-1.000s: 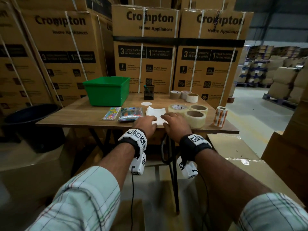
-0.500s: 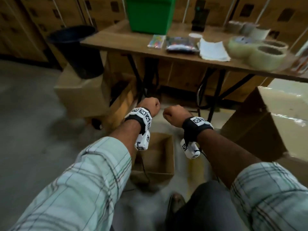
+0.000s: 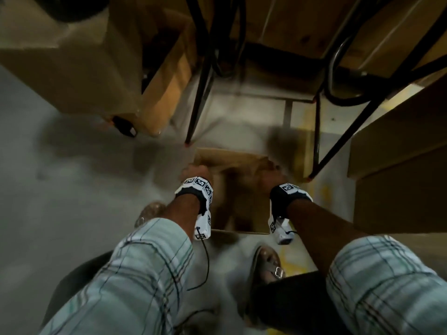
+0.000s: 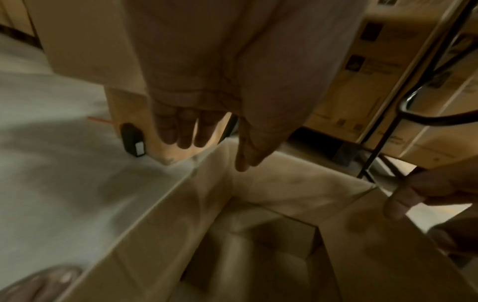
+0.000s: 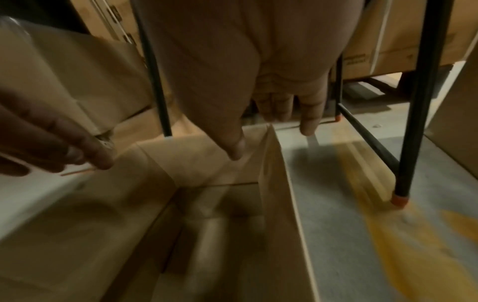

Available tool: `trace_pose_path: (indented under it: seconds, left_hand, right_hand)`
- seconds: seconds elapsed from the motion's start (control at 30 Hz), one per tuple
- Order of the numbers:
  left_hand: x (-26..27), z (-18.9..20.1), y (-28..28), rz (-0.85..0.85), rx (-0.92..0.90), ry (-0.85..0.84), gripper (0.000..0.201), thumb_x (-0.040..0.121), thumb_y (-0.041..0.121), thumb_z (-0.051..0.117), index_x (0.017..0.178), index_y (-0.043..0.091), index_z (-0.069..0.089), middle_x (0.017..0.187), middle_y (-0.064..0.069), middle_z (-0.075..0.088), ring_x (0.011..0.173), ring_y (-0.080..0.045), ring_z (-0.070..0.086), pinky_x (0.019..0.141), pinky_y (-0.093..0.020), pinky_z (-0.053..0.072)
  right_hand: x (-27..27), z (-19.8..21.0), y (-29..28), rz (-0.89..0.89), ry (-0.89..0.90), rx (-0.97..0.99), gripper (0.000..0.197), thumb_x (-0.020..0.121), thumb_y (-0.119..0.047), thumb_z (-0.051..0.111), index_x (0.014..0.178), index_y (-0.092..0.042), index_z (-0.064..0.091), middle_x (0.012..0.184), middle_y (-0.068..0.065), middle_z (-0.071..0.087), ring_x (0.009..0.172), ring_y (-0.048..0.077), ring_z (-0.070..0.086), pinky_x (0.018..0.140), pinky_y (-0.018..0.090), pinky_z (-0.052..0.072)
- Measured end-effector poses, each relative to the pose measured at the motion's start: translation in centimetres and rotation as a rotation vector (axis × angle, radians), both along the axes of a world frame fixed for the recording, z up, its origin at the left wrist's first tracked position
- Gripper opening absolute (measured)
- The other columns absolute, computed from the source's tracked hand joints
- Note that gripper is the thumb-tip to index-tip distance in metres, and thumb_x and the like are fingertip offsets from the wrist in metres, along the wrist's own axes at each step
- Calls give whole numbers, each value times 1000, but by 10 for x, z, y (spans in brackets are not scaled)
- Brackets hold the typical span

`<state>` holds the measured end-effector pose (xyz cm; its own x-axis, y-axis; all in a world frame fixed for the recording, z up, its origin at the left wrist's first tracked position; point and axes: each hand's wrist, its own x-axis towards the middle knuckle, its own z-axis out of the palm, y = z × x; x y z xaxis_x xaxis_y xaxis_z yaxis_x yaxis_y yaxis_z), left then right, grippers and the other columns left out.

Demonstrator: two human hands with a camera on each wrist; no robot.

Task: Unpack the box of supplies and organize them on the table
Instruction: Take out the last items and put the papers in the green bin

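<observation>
My left hand [image 3: 193, 171] and right hand [image 3: 268, 176] reach down at frame centre over the open cardboard box [image 3: 238, 213] on the floor, fingers straight and released, thumbs inside its walls, holding nothing. Black table legs [image 3: 198, 97] stand above; printing on cartons is too blurred to read

Brown box [image 3: 232, 160] (plaid sleeves [image 3: 145, 274])

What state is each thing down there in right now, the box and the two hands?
cardboard box: on the floor, open at the top, contents too blurred to tell.
left hand: at the box's left wall, fingers extended, holding nothing.
right hand: at the box's right wall, thumb inside, fingers outside.
</observation>
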<state>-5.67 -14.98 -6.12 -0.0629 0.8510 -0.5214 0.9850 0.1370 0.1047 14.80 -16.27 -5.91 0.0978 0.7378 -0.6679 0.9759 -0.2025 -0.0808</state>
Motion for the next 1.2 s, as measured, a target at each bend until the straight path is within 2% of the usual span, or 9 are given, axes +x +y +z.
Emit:
trace_pose_path:
  seconds: [0.07, 0.13, 0.33, 0.7, 0.8, 0.9, 1.07, 1.1, 1.2]
  left_hand:
    - [-1, -20, -4, 37, -46, 26, 32, 92, 19, 52, 120, 7, 62, 126, -20, 55, 115, -42, 55, 97, -44, 46]
    - [-1, -32, -6, 102, -74, 16, 32, 90, 18, 56, 120, 7, 59, 122, -20, 54, 112, -41, 56, 95, -45, 48]
    - [3, -33, 20, 198, -40, 26, 35, 89, 17, 57, 122, 6, 57, 127, -18, 50, 120, -39, 50, 98, -46, 45]
    - [5, -41, 92, 200, 131, -180, 35, 90, 14, 50, 120, -2, 56, 129, -25, 54, 113, -44, 55, 94, -44, 49]
    - [2, -43, 111, 127, 180, -306, 31, 88, 6, 49, 117, -6, 56, 125, -26, 56, 117, -44, 52, 102, -45, 42]
    - [0, -41, 117, 21, 131, -321, 42, 90, 1, 44, 132, 0, 47, 134, -25, 49, 127, -38, 46, 110, -44, 33]
    - [0, -34, 66, -69, -68, -65, 60, 99, 13, 37, 153, 18, 13, 144, -17, 41, 126, -34, 50, 92, -39, 47]
    - [1, -37, 59, -72, -76, -12, 60, 98, 12, 40, 152, 18, 16, 143, -15, 44, 122, -35, 53, 84, -37, 48]
    - [7, -47, 66, 58, -77, -66, 33, 97, 13, 44, 128, 5, 52, 125, -20, 61, 112, -36, 61, 88, -39, 51]
  right_hand:
    - [6, -19, -2, -45, -19, 3, 56, 92, -31, 44, 144, -17, 29, 148, 19, 22, 135, 42, 28, 107, 49, 32]
    - [11, -27, -7, -56, -22, -17, 50, 94, -19, 44, 142, -12, 31, 138, 23, 35, 122, 45, 44, 96, 43, 42]
    - [22, -37, 0, -91, -6, 68, 37, 95, -15, 40, 131, -10, 47, 127, 20, 49, 110, 38, 56, 81, 36, 47]
    - [48, -26, 68, -363, 220, 261, 51, 89, 0, 49, 137, -16, 48, 141, 14, 46, 125, 35, 49, 105, 37, 42]
    - [53, -33, 90, -385, 289, 290, 62, 87, 0, 53, 143, -21, 39, 145, 9, 43, 128, 30, 48, 106, 32, 40]
    - [57, -36, 98, -429, 366, 223, 68, 87, 6, 53, 146, -20, 34, 150, 10, 37, 132, 31, 42, 108, 36, 39]
    - [47, -49, 67, -554, 439, 125, 52, 99, -36, 41, 144, -11, 34, 147, 15, 37, 134, 35, 37, 112, 44, 32]
    - [44, -53, 61, -567, 403, 100, 55, 99, -41, 37, 145, -11, 32, 147, 16, 37, 134, 36, 36, 113, 45, 30]
    - [44, -65, 51, -611, 403, 99, 59, 97, -49, 30, 143, -12, 35, 140, 19, 44, 127, 37, 45, 107, 48, 38]
